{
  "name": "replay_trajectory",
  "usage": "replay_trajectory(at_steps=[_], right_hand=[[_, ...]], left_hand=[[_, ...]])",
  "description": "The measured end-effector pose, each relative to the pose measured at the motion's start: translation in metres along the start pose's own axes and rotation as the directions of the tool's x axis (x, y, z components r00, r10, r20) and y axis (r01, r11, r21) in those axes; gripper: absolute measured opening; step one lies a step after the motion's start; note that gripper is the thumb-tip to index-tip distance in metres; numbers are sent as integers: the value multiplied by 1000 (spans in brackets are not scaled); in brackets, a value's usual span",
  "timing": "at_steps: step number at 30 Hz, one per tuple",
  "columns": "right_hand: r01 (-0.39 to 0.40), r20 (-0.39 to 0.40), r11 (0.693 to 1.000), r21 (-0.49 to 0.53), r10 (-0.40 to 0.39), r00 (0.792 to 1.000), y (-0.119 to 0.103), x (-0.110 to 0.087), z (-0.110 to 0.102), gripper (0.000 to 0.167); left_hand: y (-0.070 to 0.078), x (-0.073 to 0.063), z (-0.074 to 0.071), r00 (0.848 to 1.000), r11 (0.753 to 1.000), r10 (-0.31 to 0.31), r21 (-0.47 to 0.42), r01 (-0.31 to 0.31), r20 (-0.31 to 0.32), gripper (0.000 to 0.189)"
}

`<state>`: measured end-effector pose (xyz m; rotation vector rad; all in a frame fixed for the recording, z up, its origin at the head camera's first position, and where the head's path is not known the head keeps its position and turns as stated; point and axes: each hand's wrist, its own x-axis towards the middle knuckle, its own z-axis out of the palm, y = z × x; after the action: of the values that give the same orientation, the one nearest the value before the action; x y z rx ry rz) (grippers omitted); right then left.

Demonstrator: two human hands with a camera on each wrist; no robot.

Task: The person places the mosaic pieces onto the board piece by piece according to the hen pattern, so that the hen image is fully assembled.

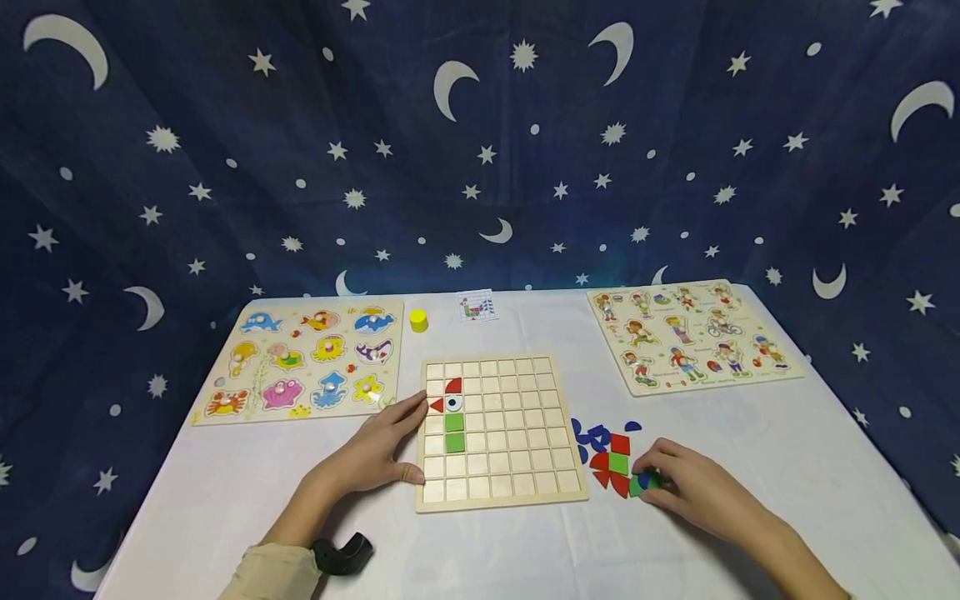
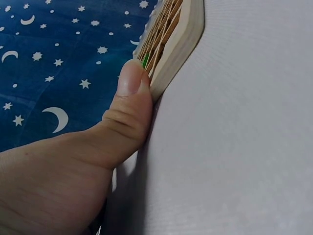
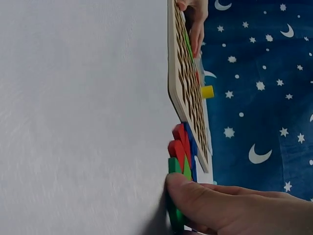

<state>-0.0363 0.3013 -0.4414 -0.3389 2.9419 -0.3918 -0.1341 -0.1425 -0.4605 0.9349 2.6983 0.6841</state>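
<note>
A square wooden grid board [image 1: 510, 437] lies in the middle of the table. My left hand [image 1: 377, 450] rests at its left edge, fingers and thumb spread; in the left wrist view the straight thumb [image 2: 129, 105] touches the frame. In the board's left columns sit a red quarter-circle [image 1: 453, 386], a red triangle [image 1: 437, 406], a white eye tile [image 1: 453, 403] and two green squares [image 1: 454, 422]. To the right of the board, my right hand [image 1: 693, 483] pinches a dark green piece [image 3: 172, 200]; a blue piece [image 1: 643, 481] shows beside its fingertips.
Loose red pieces [image 1: 620, 444] and blue pieces [image 1: 597, 437] lie between board and right hand. Behind stand a yellow cylinder [image 1: 418, 321] and a pattern card [image 1: 477, 307]. A sea-animal puzzle [image 1: 258, 346] is at left, a sports-figure puzzle [image 1: 660, 354] at right.
</note>
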Motion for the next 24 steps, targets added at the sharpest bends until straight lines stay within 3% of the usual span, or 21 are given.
replay_trajectory(at_steps=[16, 24], right_hand=[[57, -148, 998, -30, -61, 987, -6, 32, 6, 23], [-2, -188, 997, -77, -13, 982, -10, 45, 10, 27]], left_hand=[[0, -1, -1, 1000, 1000, 18, 8, -18, -10, 106], [2, -1, -2, 1000, 1000, 3, 2, -3, 1, 107]])
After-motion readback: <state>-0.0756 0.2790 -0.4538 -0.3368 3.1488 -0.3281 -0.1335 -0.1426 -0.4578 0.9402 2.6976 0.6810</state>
